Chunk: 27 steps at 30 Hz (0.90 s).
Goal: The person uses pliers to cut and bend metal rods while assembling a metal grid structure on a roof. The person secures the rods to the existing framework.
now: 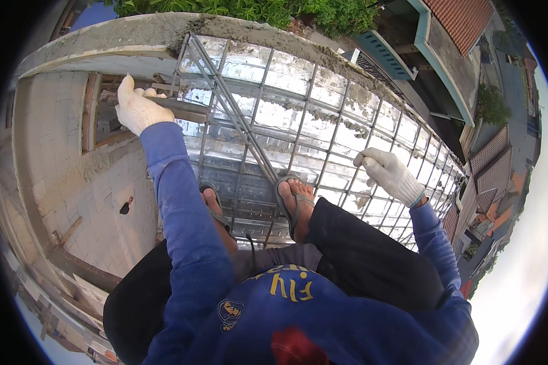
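So far your steel mesh [323, 115] already lies spread over the shiny metal decking [225, 173] under your sandals — your gloved left hand [137, 109] curls around a timber piece [179, 108] at the edge, your right hand [386, 173] clamps a mesh bar, no concrete poured yet.

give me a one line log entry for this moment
left hand: gripping metal bar | right hand: on rebar mesh | feet: on mesh

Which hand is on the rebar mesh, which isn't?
The right hand grips a bar of the mesh. The left hand rests instead on a grey beam at the mesh's left edge.
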Motion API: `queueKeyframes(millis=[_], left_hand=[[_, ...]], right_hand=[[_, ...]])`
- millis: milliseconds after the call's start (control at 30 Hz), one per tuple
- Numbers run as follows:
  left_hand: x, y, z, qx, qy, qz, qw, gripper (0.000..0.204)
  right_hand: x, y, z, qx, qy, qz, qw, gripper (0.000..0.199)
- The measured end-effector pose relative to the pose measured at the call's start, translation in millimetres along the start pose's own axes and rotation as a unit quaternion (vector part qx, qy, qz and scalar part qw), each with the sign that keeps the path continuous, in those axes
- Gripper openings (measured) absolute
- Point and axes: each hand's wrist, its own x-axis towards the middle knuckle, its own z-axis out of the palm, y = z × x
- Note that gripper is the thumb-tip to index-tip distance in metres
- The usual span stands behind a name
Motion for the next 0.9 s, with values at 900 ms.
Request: queueKeyframes(millis=[900], left_hand=[[-235,-162,-46,0.377,-0.533,-0.119,0.748,0.021]], right_hand=[[29,12,92,-0.164,0.099,0.050,0.980,0.066]])
